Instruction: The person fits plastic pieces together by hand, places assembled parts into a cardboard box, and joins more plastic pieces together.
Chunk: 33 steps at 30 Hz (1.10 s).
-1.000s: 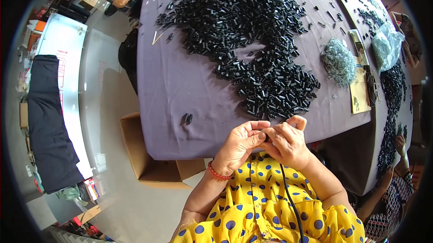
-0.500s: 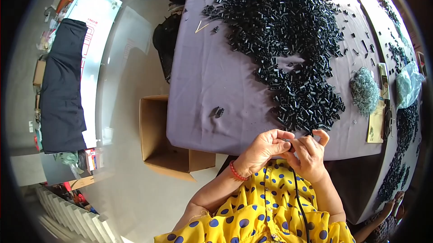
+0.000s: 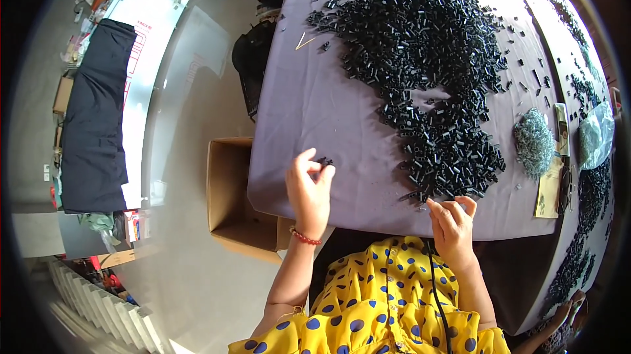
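My left hand [image 3: 309,191] is over the left part of the cloth-covered table, its thumb and forefinger apart. Just beyond those fingertips, a few small black plastic parts [image 3: 325,161] lie on the cloth, partly hidden by the hand. At the near edge of the large heap of black plastic parts [image 3: 442,150], my right hand [image 3: 452,224] has its thumb and forefinger closed together. Whatever is between those fingertips is too small to make out against the dark heap.
A tangled pile of small silvery metal pieces [image 3: 534,144] lies right of the heap, beside a yellowish card [image 3: 548,190] and a clear plastic bag [image 3: 595,136]. An open cardboard box [image 3: 230,196] stands below the table's left edge. Another person's hand [image 3: 570,308] shows at lower right.
My hands were together at the table's front edge and have parted. The left has moved left to the small parts lying apart; the right has stayed near the heap's edge.
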Each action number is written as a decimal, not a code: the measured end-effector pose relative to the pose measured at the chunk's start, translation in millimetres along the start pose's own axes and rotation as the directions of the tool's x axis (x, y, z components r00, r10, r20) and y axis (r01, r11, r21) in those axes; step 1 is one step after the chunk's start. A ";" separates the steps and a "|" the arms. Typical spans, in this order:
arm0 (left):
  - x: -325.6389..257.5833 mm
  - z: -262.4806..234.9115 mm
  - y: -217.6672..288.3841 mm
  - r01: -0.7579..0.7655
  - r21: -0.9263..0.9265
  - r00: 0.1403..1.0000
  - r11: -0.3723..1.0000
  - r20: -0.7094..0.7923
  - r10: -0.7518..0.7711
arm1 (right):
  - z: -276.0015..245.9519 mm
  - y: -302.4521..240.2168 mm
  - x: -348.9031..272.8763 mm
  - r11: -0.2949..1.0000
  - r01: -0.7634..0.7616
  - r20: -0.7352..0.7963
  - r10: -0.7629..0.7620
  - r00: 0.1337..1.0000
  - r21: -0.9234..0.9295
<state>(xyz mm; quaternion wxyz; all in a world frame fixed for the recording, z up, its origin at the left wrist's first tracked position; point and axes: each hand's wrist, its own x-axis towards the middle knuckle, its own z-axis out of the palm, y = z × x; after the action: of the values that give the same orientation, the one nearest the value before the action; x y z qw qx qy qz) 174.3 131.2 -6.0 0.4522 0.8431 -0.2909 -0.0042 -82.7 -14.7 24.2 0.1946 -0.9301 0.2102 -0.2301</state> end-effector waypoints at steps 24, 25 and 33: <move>-52.3 64.3 75.9 -0.434 0.000 0.842 0.901 0.357 0.405 | 3.2 10.8 -29.9 0.991 -0.100 -0.067 0.106 0.992 0.086; -55.0 68.3 77.2 -0.436 0.043 0.839 0.899 0.380 0.389 | 3.5 10.7 -30.6 0.987 -0.128 -0.078 0.136 0.988 0.098; -55.1 65.2 73.0 -0.440 0.003 0.816 0.898 0.419 0.398 | 20.4 -5.9 -18.3 0.953 -0.302 -0.178 0.295 0.939 -0.014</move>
<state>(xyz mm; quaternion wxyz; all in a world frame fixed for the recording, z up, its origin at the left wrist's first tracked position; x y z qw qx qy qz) 75.4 78.1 -2.9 0.3284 0.7600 -0.5570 -0.0657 -85.2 4.4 3.9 0.1889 -0.8677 0.3696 -0.2735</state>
